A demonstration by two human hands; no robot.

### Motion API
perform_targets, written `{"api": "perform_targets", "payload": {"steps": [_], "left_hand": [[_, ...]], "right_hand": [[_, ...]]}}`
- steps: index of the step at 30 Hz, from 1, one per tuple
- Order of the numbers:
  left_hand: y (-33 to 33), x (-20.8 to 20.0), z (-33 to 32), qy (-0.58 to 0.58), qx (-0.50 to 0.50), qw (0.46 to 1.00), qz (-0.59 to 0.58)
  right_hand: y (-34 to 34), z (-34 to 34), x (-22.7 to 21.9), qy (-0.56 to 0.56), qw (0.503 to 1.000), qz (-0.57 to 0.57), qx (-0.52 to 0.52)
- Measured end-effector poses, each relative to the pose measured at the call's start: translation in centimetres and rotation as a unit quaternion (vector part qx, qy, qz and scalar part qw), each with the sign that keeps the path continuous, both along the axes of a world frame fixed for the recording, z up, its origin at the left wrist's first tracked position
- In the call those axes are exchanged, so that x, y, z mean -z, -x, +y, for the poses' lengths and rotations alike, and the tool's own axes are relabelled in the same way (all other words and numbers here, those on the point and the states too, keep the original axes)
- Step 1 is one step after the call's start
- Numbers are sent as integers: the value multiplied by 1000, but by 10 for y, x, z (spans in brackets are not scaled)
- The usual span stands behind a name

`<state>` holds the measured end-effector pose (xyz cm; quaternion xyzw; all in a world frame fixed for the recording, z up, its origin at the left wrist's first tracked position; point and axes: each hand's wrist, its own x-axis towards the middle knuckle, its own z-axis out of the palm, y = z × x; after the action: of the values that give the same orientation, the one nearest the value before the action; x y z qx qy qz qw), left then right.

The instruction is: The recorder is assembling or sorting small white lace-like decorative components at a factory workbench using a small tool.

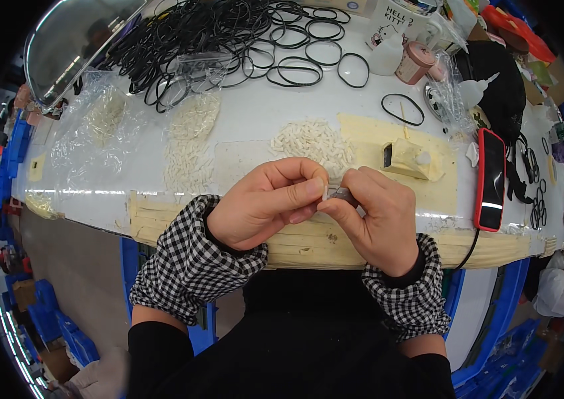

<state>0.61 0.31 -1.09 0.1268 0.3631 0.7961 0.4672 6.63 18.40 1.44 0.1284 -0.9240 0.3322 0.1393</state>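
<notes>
Above the table's front edge, my left hand [262, 203] and my right hand [381, 216] meet with their fingertips almost touching. A small white piece [326, 192] is pinched between the thumb and fingers of my left hand. In my right hand is a small grey metal blade [342, 193], its end against or close beside the white piece; most of it is hidden by the fingers. Just beyond my hands lies a pile of small white pieces [312, 141]. More such pieces [188, 159] spill from a clear bag to the left.
Black elastic bands [295, 72] lie heaped and scattered at the back. A yellow-taped block [408, 158] stands on yellow sheeting to the right, near a red-cased phone [490, 179] with a cable. Yellow tape [322, 243] covers the table's front edge. A crumpled clear bag [99, 126] lies left.
</notes>
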Motion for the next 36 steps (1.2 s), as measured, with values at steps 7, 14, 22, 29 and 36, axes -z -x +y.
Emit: {"api": "perform_targets", "payload": {"steps": [7, 14, 22, 29, 36], "left_hand": [[6, 9, -4, 2, -212, 973, -94], [7, 13, -3, -8, -248, 963, -107], [4, 9, 1, 77, -207, 975, -28], [1, 5, 0, 97, -97, 989, 46], [1, 2, 1, 101, -60, 992, 44]], "right_hand": [[0, 1, 11, 55, 997, -21, 56], [-1, -7, 14, -89, 995, -46, -2], [1, -7, 11, -43, 998, -26, 33], [4, -5, 3, 71, 997, -18, 26], [4, -5, 2, 126, 992, 6, 22]]}}
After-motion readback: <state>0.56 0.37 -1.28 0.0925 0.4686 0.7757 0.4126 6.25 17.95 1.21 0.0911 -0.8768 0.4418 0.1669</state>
